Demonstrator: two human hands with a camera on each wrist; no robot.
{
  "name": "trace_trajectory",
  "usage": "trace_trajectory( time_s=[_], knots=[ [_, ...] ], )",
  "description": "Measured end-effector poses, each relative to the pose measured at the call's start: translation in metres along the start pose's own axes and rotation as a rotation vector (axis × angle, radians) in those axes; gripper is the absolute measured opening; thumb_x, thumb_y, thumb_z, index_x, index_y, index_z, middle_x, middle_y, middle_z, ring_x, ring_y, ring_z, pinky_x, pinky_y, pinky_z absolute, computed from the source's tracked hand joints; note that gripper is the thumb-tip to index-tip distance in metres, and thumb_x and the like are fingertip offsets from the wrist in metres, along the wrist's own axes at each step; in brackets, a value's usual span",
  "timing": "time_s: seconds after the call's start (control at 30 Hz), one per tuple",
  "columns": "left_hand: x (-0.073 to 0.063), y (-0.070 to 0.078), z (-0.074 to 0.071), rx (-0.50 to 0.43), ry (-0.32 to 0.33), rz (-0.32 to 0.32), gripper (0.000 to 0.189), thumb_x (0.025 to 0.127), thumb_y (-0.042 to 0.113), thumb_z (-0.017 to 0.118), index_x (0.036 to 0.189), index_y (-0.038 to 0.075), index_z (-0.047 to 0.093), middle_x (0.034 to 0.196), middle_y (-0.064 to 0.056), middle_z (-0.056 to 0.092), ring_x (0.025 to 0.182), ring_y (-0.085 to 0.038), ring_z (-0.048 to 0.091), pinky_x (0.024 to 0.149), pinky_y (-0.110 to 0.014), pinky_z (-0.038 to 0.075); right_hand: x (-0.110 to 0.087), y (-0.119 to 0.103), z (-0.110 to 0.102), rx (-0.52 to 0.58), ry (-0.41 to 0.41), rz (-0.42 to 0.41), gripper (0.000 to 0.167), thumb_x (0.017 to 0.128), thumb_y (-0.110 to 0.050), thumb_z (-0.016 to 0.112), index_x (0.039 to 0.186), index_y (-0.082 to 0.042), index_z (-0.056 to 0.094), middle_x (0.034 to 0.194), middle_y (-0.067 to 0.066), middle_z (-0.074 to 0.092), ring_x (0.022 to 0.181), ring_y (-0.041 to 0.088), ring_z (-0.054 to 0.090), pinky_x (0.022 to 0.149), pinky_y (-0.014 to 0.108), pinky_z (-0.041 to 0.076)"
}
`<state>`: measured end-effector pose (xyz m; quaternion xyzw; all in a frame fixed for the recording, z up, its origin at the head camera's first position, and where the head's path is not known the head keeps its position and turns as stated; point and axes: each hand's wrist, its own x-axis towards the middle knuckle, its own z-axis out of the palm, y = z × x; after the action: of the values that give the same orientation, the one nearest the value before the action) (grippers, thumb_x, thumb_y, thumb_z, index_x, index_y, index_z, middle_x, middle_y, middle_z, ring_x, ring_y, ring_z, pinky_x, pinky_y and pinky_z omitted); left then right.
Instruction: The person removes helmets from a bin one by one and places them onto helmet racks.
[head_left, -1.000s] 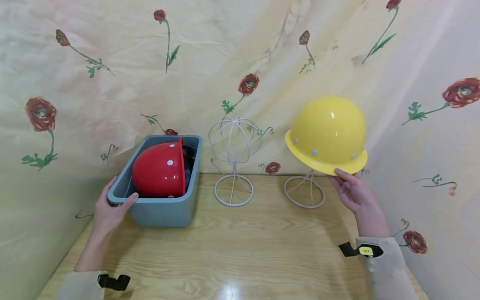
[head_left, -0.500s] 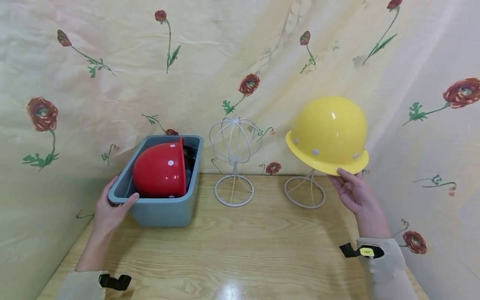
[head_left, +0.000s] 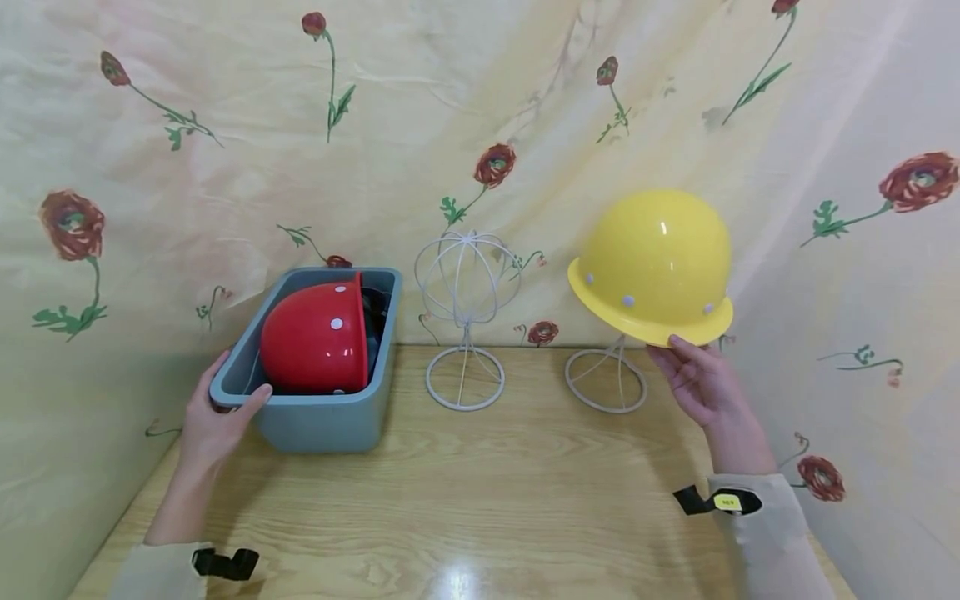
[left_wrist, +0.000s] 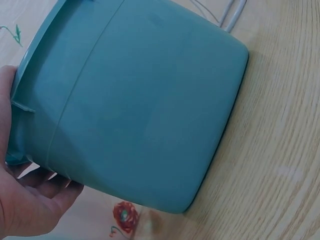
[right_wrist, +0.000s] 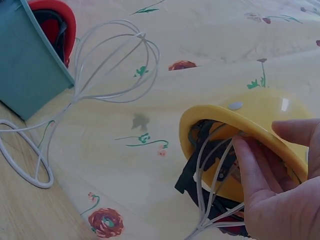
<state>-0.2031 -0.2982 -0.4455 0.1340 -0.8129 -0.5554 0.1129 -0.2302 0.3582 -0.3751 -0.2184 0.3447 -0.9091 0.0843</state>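
A yellow hard hat (head_left: 660, 258) sits over the right-hand wire stand (head_left: 606, 382), its brim tilted. My right hand (head_left: 701, 379) pinches the brim, thumb outside and fingers underneath; the right wrist view shows the stand's wires and the dark inner straps (right_wrist: 200, 150) inside the hat. On the left, my left hand (head_left: 217, 417) grips the near left corner of a blue-grey plastic bin (head_left: 322, 425), thumb over the rim. The bin's smooth side (left_wrist: 140, 105) fills much of the left wrist view. Inside the bin a red hard hat (head_left: 315, 337) lies on its side, opening to the right.
Between bin and yellow hat stands a bare white wire stand (head_left: 467, 325) with a round cage top. Everything rests on a wood-grain table (head_left: 450, 492). A flower-printed cloth (head_left: 405, 125) hangs behind and at both sides.
The whole head view has shifted slightly left. Both hands, the bin and the yellow hard hat keep their places relative to one another.
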Motion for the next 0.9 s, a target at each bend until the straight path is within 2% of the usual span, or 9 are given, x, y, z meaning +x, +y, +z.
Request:
trace_trajectory(
  time_s=[0.17, 0.3, 0.6, 0.73, 0.9],
  knots=[
    [-0.002, 0.003, -0.001, 0.004, -0.008, 0.009, 0.095, 0.098, 0.039, 0.077, 0.172, 0.034, 0.018, 0.174, -0.014, 0.031, 0.142, -0.027, 0.041, 0.084, 0.001, 0.039, 0.002, 0.008, 0.003, -0.119, -0.051, 0.045, 0.048, 0.111, 0.009, 0.029, 0.142, -0.007, 0.061, 0.134, 0.014, 0.074, 0.125, 0.029, 0.073, 0.109, 0.036, 0.055],
    [-0.002, 0.004, -0.001, 0.001, -0.010, 0.029, 0.094, 0.098, 0.040, 0.076, 0.172, 0.033, 0.018, 0.173, -0.016, 0.031, 0.141, -0.027, 0.041, 0.085, 0.001, 0.039, 0.006, 0.015, 0.006, -0.243, -0.078, 0.060, 0.045, 0.112, 0.007, 0.032, 0.134, -0.005, 0.069, 0.129, 0.011, 0.077, 0.124, 0.024, 0.074, 0.110, 0.033, 0.055],
    [-0.003, 0.003, 0.000, -0.004, -0.015, 0.020, 0.095, 0.098, 0.041, 0.077, 0.172, 0.033, 0.017, 0.174, -0.015, 0.030, 0.144, -0.027, 0.040, 0.087, 0.001, 0.040, 0.009, 0.030, 0.005, -0.297, -0.121, 0.089, 0.044, 0.110, 0.013, 0.031, 0.123, 0.002, 0.072, 0.122, 0.013, 0.079, 0.117, 0.024, 0.077, 0.105, 0.034, 0.058],
    [-0.004, 0.003, -0.001, -0.013, -0.019, 0.029, 0.095, 0.099, 0.040, 0.076, 0.172, 0.033, 0.017, 0.173, -0.016, 0.030, 0.142, -0.024, 0.041, 0.085, 0.001, 0.040, 0.009, 0.038, 0.004, -0.340, -0.123, 0.124, 0.045, 0.110, 0.012, 0.031, 0.123, -0.001, 0.073, 0.123, 0.011, 0.079, 0.117, 0.022, 0.077, 0.105, 0.033, 0.058],
    [-0.004, 0.003, -0.001, -0.015, -0.024, 0.031, 0.094, 0.099, 0.040, 0.076, 0.172, 0.034, 0.017, 0.173, -0.016, 0.030, 0.140, -0.022, 0.042, 0.085, 0.001, 0.040, 0.010, 0.046, 0.010, -0.432, -0.087, 0.151, 0.040, 0.111, 0.008, 0.039, 0.121, -0.006, 0.074, 0.123, 0.006, 0.080, 0.115, 0.018, 0.077, 0.103, 0.030, 0.059]
  ],
)
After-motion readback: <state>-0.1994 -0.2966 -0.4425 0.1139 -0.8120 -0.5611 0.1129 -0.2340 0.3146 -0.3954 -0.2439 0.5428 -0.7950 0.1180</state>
